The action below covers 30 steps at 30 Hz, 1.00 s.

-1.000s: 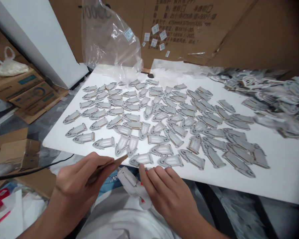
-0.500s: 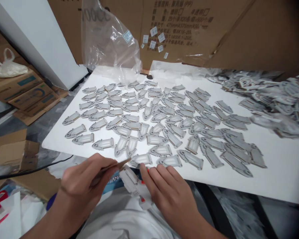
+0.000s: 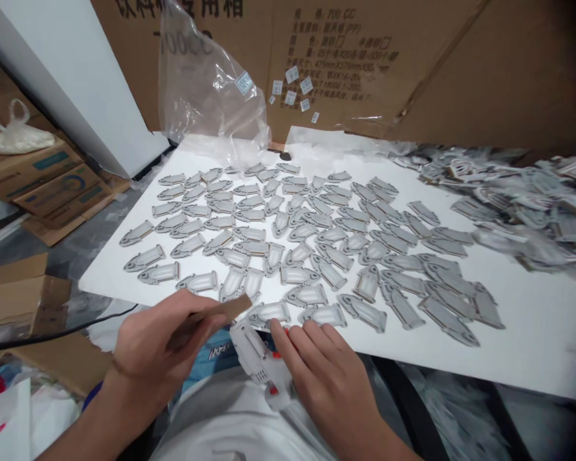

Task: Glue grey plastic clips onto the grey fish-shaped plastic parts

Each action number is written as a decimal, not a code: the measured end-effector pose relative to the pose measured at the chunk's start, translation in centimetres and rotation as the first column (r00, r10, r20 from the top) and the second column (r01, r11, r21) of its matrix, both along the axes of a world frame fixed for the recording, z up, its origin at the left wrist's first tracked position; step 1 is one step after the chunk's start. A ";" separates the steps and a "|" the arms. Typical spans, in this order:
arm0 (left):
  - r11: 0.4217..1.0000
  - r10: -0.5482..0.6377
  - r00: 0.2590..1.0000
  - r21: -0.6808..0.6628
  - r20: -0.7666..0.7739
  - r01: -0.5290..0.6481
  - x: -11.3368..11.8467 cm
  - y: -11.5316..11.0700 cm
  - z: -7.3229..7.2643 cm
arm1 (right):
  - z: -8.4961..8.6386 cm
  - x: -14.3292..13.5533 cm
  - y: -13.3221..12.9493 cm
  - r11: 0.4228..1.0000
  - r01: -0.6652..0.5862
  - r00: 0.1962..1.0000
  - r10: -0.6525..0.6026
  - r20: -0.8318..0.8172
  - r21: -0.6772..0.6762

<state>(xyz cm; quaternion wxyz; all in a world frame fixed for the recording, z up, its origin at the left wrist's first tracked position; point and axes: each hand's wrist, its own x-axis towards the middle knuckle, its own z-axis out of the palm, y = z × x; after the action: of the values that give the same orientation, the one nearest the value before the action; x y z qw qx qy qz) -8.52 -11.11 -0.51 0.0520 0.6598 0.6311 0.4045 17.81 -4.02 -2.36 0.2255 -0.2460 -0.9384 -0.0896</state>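
Observation:
My left hand pinches a small flat piece of brown cardboard, which sticks out towards the right near the table edge. My right hand is wrapped round a white handheld tool with red parts; much of its grip is hidden by the fingers. The tool's upper end is close beneath the cardboard. Just beyond the fingertips lies a grey boat-shaped plastic piece, one of several spread over the white table. Another grey piece lies just beyond the right knuckles.
A heap of similar pieces covers the table's right rear. A clear plastic bag and small stickers are on the large cardboard box behind. Cartons stand on the left, and a black cable runs there.
The cardboard in my left hand has turned, so more of its flat face shows. My right hand keeps hold of the white tool. The view has tilted up slightly.

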 end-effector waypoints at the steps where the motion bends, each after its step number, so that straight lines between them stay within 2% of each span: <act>1: 1.000 0.004 1.000 0.000 -0.011 -0.004 -0.1 0.1 0.0 | 0.1 -0.1 0.1 1.000 0.003 1.000 -0.003 -0.008 0.018; 9: 1.000 -0.003 1.000 0.000 -0.006 0.003 0.0 1.1 0.8 | -0.5 -0.2 0.4 0.999 0.006 0.999 -0.008 -0.037 -0.036; 12: 1.000 -0.005 1.000 0.013 -0.013 0.005 0.0 1.5 1.2 | -0.8 0.0 0.5 0.989 0.036 0.998 -0.042 -0.038 -0.142; 15: 0.999 -0.038 0.999 0.014 -0.003 0.038 0.0 1.6 1.5 | -0.7 0.2 0.4 0.952 0.059 0.996 -0.076 -0.044 -0.300; 17: 0.998 -0.055 0.999 0.028 0.003 0.054 0.0 1.7 1.6 | -0.5 0.2 0.4 0.902 0.060 0.993 -0.099 -0.068 -0.428; 19: 0.998 -0.019 1.000 0.052 -0.001 0.019 0.2 1.7 1.8 | -0.2 0.3 0.4 0.837 0.049 0.986 -0.128 -0.108 -0.544; 22: 0.998 0.016 0.999 0.059 0.040 -0.019 0.6 1.9 1.9 | 0.5 0.4 0.3 0.757 -0.005 0.971 -0.153 -0.185 -0.653; 26: 0.995 0.001 0.993 0.100 0.119 -0.014 1.5 2.3 2.0 | 1.1 0.4 0.3 0.593 -0.134 0.936 -0.187 -0.297 -0.794; 30: 0.994 0.013 0.975 0.099 0.221 -0.036 2.3 2.9 1.5 | -0.3 0.5 0.7 0.495 -0.209 0.924 -0.183 -0.337 -0.843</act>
<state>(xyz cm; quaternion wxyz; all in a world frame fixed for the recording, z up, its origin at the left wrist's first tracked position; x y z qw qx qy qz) -6.17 -8.19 0.99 0.0826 0.6047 0.6080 0.5078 18.27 -3.32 -2.61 0.2502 -0.3307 -0.7934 0.4457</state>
